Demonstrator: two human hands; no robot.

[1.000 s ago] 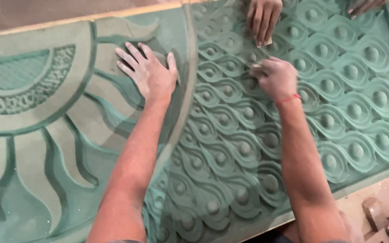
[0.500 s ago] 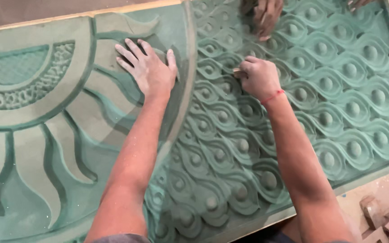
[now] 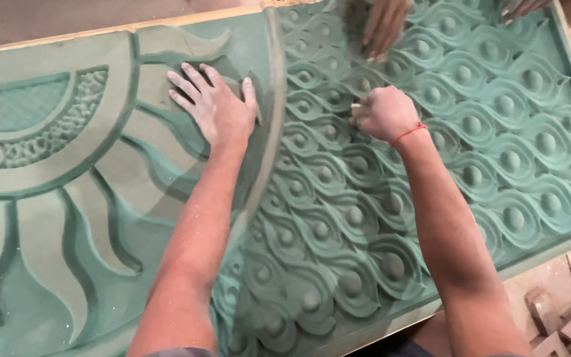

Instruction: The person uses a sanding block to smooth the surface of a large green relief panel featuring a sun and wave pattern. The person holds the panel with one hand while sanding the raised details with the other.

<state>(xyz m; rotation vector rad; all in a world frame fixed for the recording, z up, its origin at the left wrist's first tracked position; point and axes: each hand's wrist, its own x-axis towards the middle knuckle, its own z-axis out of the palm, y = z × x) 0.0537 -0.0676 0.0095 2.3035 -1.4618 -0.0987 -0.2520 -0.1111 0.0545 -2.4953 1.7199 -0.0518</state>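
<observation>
Dust-covered green carved relief panel (image 3: 338, 218) fills nearly the whole view, with a sunburst of rays on one half and rows of raised peacock-feather eyes on the other, split by a curved ridge. Left hand (image 3: 216, 109) lies flat on the sunburst half just beside that ridge, fingers spread and palm pressed to the surface. Right hand (image 3: 384, 114), with a thin red thread (image 3: 410, 133) round the wrist, rests on the feather half just past the ridge, fingers curled tight around a small pale sanding block (image 3: 359, 110) that touches the carving. At the panel's far edge another person's hand (image 3: 384, 26) presses on the feathers with fingers close together, and a second such hand (image 3: 520, 6) shows only fingertips. Off the panel's near right corner lie small wooden offcuts (image 3: 563, 317).
</observation>
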